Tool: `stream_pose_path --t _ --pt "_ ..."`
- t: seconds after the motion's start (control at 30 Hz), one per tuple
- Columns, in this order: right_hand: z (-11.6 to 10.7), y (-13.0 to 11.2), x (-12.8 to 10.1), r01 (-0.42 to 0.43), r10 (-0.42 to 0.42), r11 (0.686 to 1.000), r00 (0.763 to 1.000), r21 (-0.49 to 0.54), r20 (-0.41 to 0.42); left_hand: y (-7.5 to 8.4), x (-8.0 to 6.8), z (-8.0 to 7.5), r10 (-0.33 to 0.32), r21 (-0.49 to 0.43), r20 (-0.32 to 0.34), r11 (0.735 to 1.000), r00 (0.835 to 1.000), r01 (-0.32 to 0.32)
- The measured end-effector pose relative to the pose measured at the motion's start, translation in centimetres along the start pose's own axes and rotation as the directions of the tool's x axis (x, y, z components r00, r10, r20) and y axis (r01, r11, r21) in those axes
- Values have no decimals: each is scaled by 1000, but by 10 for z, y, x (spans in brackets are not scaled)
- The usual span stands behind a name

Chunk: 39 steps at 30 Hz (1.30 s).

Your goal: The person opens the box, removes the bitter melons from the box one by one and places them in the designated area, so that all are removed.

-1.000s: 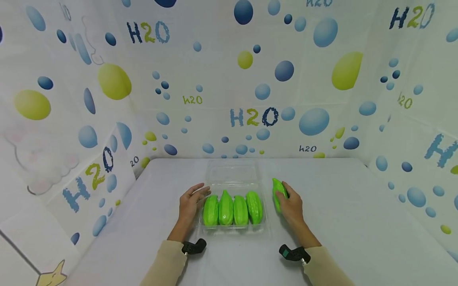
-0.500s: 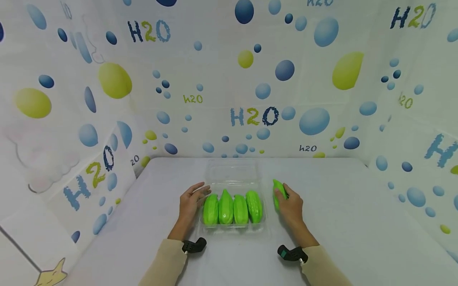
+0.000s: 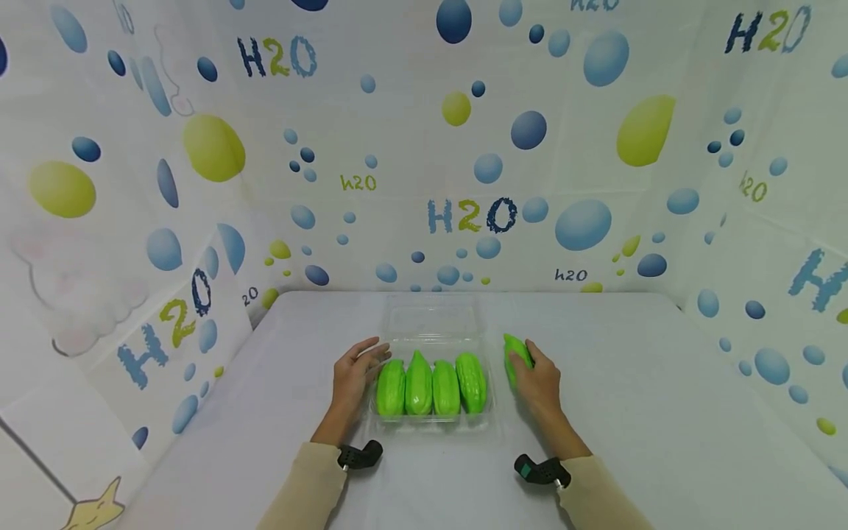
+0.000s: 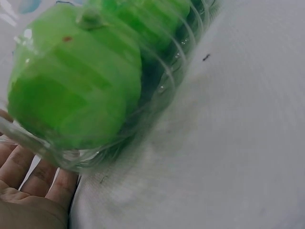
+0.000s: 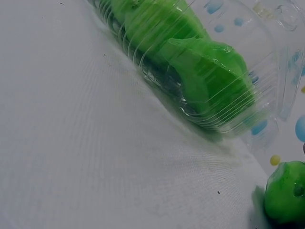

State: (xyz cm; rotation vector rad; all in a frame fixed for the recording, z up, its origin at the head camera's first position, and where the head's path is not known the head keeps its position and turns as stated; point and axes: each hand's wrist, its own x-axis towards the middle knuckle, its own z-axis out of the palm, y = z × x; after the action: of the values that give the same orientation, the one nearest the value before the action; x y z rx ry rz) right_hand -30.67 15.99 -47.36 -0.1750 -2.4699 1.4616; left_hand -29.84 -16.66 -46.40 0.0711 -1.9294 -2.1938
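Several glossy green bitter melons [image 3: 419,386] lie side by side in a clear plastic box [image 3: 433,419]. My left hand [image 3: 352,375] rests against the box's left side, its fingers loosely extended; in the left wrist view the fingers [image 4: 40,176] show just under the clear wall. To the right of the box, my right hand [image 3: 542,375] grips another bitter melon [image 3: 512,361] on the table, thumb on the near side and fingers round the far side. The right wrist view shows that bitter melon [image 5: 286,193] at the lower right corner, with the hand out of sight.
The box's clear lid [image 3: 432,318] is folded back behind it on the white-covered table [image 3: 623,368]. Printed white curtains with blue and yellow-green spots [image 3: 583,224] enclose the table at the back and sides.
My right hand and its bitter melon have shifted very slightly, with the thumb moving a little along it. The left hand and the box stay put.
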Motion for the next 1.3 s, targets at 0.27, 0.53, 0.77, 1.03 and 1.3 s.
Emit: stream_pose_path --t 0.27,0.53,0.77,1.03,1.3 --pt "0 -1 -2 -3 3 1000 1000 16 11 1 0 1 -9 -18 10 1000 1000 9" --pt "1 -3 -4 12 -12 1000 1000 20 -1 4 -2 1 12 3 23 1000 1000 -12" --pt "4 -2 -4 27 -26 999 1000 23 -11 2 -2 0 8 15 18 1000 1000 -8" --pt "7 -2 -7 75 -74 997 992 8 -102 2 -2 -1 12 27 7 1000 1000 -12" --pt "9 -3 -9 74 -75 997 987 -12 -143 0 -1 0 16 21 1 1000 1000 -16"
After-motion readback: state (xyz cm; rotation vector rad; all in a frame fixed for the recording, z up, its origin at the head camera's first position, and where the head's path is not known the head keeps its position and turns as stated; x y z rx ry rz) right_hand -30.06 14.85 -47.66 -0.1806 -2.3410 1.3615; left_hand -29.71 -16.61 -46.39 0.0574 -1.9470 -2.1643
